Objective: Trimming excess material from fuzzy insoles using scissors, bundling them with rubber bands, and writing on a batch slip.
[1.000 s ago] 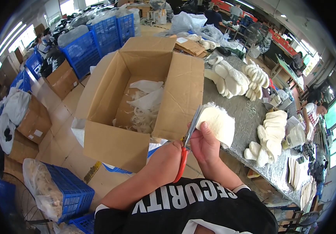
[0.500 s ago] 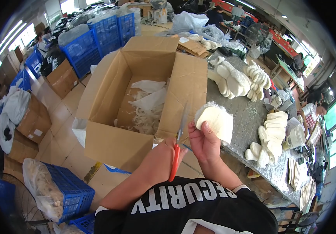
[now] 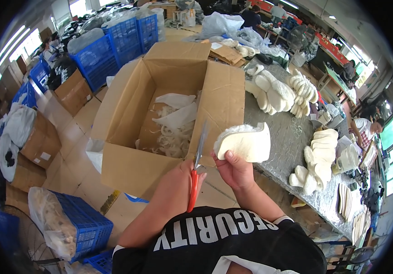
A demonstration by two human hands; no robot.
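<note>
My left hand is closed round the red handle of a pair of scissors. The scissor blades point up and away, close together, near the carton's right flap. Between the thumb and fingers of my right hand is a cream fleece insole, bent over, with fluffy pile along its upper edge. The blades are apart from the insole, to its left. A large open carton stands just beyond my hands; white fluffy scraps and offcuts lie in its bottom.
On the grey-topped table to the right lie piles of cream fleece insoles and another stack. A blue crate with a bag stands at lower left. Blue crates line the far left. A person sits at the right.
My right hand has moved slightly left and turned the insole, so its bent side now shows. My left hand with the scissors has shifted a little left.
</note>
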